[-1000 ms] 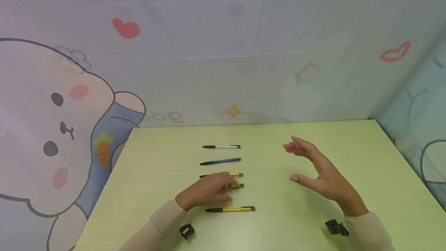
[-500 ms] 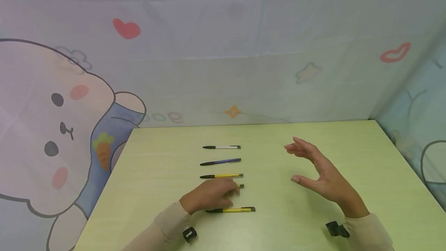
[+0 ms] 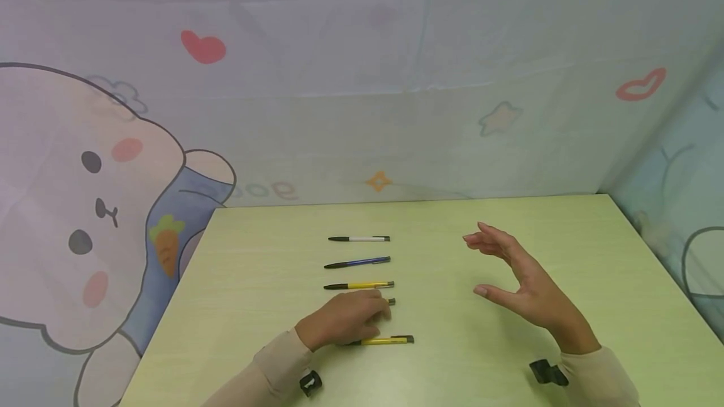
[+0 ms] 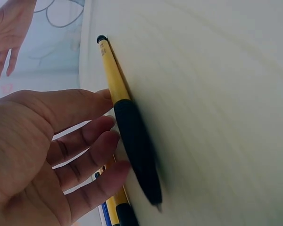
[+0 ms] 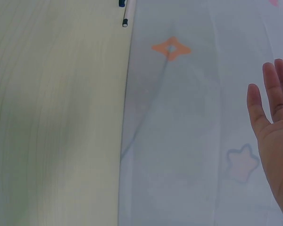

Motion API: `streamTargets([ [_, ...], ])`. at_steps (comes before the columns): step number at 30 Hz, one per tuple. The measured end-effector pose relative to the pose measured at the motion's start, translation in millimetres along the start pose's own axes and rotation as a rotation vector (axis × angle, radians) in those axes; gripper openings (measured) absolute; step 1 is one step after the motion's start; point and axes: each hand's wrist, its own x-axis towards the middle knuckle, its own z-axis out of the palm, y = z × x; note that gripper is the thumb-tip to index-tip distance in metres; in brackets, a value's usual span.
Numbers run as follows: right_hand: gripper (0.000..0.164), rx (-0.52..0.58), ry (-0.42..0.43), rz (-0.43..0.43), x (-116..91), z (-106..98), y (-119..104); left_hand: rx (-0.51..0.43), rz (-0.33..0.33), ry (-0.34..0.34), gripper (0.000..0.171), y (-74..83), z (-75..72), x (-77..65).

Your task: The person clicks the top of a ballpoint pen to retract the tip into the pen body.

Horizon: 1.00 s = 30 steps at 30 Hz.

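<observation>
My left hand [image 3: 346, 318] hovers low over a row of ballpoint pens, its fingers loosely bent and a gap between thumb and fingers. Beneath it lies a yellow pen, mostly hidden except for its dark end [image 3: 391, 301]. Just in front is the nearest yellow pen [image 3: 387, 340], whose black grip the hand partly covers. In the left wrist view this nearest yellow pen [image 4: 132, 127] lies along the thumb and fingertips, not enclosed by them. My right hand [image 3: 523, 284] is held at the right with thumb and fingers spread, holding nothing.
Behind the left hand, another yellow pen [image 3: 369, 284], a blue pen [image 3: 362, 262] and a white pen [image 3: 367, 238] lie roughly parallel. The pale table [image 3: 254, 237] meets a cloth backdrop [image 3: 339, 112] with cartoon prints at its far edge.
My left hand has moved toward the front and slightly right, uncovering the middle yellow pen and covering part of the nearest one's grip. The right hand has barely moved; the pens lie as before.
</observation>
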Motion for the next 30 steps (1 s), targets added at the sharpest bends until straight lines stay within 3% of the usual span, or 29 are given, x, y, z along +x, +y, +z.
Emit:
streamTargets([
  [17,0.099,-0.006,0.003,0.013,-1,0,-2,-0.02,0.021,0.002,0.02,3.0,2.9,2.9],
  [26,0.096,-0.001,0.014,0.003,11,2,-27,-0.038,0.023,-0.005,0.018,5.4,2.1,2.6],
  [30,0.096,0.005,0.013,-0.004,10,2,-24,-0.052,0.031,-0.015,0.017,8.9,2.6,1.6],
])
